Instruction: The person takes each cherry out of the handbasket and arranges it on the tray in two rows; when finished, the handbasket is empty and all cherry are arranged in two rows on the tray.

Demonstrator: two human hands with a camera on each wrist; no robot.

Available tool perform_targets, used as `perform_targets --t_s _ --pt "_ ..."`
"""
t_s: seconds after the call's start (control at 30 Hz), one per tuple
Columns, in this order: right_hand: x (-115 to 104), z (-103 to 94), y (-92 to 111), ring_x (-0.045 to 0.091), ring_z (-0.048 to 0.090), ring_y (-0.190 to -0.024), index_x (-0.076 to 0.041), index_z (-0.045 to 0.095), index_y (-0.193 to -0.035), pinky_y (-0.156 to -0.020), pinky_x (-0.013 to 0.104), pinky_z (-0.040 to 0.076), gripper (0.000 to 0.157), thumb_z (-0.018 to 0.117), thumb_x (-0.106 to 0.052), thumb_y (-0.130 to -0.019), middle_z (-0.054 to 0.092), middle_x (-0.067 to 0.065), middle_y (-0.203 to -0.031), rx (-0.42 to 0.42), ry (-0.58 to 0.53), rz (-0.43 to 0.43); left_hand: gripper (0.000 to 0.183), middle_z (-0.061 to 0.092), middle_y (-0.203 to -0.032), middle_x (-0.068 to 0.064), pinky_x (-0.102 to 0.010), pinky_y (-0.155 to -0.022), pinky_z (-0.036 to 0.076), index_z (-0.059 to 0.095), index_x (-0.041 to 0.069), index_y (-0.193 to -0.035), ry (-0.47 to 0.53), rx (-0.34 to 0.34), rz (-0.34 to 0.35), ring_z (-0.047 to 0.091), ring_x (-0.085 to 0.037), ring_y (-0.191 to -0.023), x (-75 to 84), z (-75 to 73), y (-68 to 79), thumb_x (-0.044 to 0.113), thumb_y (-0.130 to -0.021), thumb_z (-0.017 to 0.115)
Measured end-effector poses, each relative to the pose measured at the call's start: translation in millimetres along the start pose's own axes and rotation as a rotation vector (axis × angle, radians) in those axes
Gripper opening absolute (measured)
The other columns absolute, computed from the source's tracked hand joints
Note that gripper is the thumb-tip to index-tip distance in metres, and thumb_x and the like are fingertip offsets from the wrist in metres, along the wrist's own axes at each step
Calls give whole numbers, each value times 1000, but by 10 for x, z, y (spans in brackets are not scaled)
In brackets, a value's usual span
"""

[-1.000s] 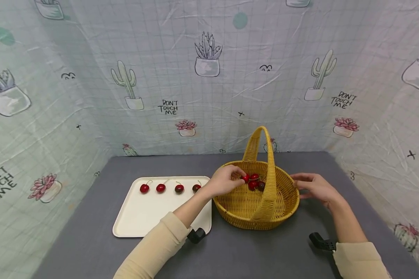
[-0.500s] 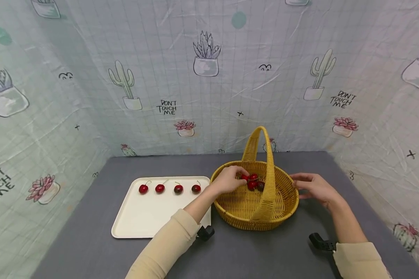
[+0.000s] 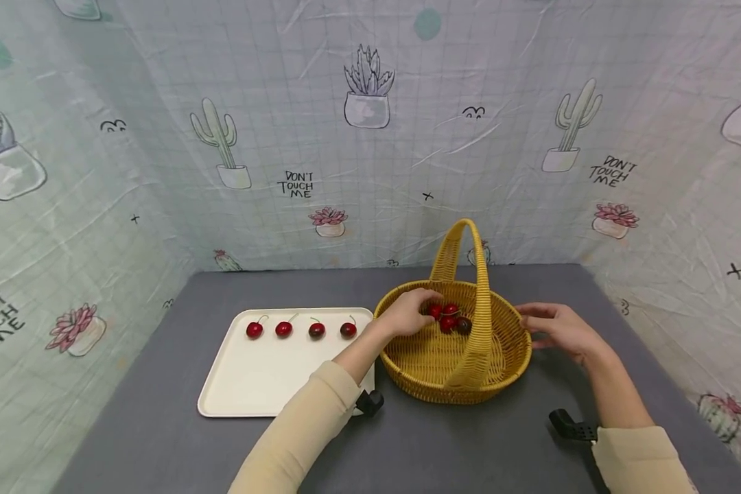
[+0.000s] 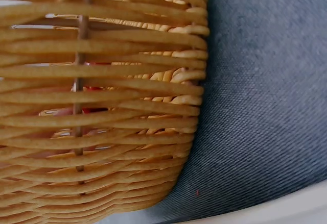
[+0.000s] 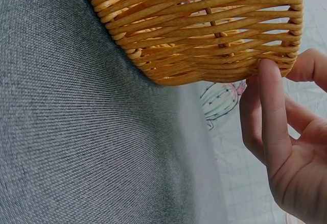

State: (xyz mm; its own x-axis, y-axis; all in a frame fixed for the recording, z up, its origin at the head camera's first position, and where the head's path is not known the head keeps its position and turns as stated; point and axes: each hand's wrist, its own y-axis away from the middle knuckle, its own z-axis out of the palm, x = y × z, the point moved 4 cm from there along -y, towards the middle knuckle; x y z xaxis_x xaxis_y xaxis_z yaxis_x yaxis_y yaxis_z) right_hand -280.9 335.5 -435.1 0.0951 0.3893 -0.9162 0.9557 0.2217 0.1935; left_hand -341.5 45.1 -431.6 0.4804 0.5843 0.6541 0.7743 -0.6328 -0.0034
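Observation:
In the head view my left hand (image 3: 409, 312) reaches over the left rim into a yellow wicker basket (image 3: 429, 357) with a tall handle. Its thumb and index finger lie on either side of a red cherry (image 3: 435, 311); I cannot tell if they pinch it. Several more cherries (image 3: 449, 322), red and dark, lie clustered beside it. My right hand (image 3: 558, 329) grips the basket's right rim; in the right wrist view, fingertips (image 5: 269, 70) press the outer weave (image 5: 219, 40). Through the basket wall (image 4: 102, 96), the left wrist view gives only glimpses of red.
Left of the basket is a cream tray (image 3: 265, 391), with a row of stemmed cherries (image 3: 317, 331) along its far side. Both stand on a dark grey cloth-covered table (image 3: 444, 446). Behind and at the sides hang printed curtains (image 3: 420, 151).
My left hand has shifted slightly further into the basket, its index finger now arched higher above the cherry. The right hand keeps its place at the rim. The head view has tilted slightly.

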Motion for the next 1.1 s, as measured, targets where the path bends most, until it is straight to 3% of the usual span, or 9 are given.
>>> perform_targets --t_s 0.2,0.37,0.6,0.73,0.87,1.1 --pt "-6 0 -19 27 63 -114 12 37 -152 -83 44 59 59 57 -21 -107 47 32 -145 -18 -15 1 47 45 -152 -13 -36 -111 39 53 10 -149 -150 -115 19 44 -27 -140 -17 74 -44 11 -104 63" --pt "10 -16 -26 25 63 -113 12 38 -151 -83 45 59 58 57 -20 -107 49 32 -144 -13 -13 -1 44 43 -154 -14 -35 -112 38 54 8 -148 -180 -151 10 43 -28 -141 -24 107 -53 9 -105 60" --pt "26 -20 1 28 62 -114 12 39 -151 -82 45 59 58 57 -20 -107 50 31 -143 -5 -18 1 39 53 -149 -12 -34 -112 39 60 5 -143 -192 -108 5 44 -26 -141 -10 84 -46 1 -105 54" --pt "40 -17 3 27 62 -113 11 39 -151 -82 44 59 58 57 -20 -107 51 30 -143 0 -18 9 34 65 -135 -8 -27 -96 47 68 6 -135 -174 -67 -17 59 -22 -126 -29 64 -32 0 -104 55" --pt "32 -18 1 27 62 -113 12 39 -151 -81 43 59 58 57 -20 -106 51 30 -142 6 -24 3 31 69 -127 -7 -26 -82 46 72 8 -130 -149 -42 -32 66 -20 -109 -36 40 -8 1 -104 57" --pt "20 -6 11 30 61 -116 10 40 -151 -82 43 59 58 58 -22 -106 49 30 -145 15 -6 6 26 71 -122 -6 -29 -89 51 73 8 -127 -134 -51 8 66 -19 -111 25 -10 74 6 -104 60"
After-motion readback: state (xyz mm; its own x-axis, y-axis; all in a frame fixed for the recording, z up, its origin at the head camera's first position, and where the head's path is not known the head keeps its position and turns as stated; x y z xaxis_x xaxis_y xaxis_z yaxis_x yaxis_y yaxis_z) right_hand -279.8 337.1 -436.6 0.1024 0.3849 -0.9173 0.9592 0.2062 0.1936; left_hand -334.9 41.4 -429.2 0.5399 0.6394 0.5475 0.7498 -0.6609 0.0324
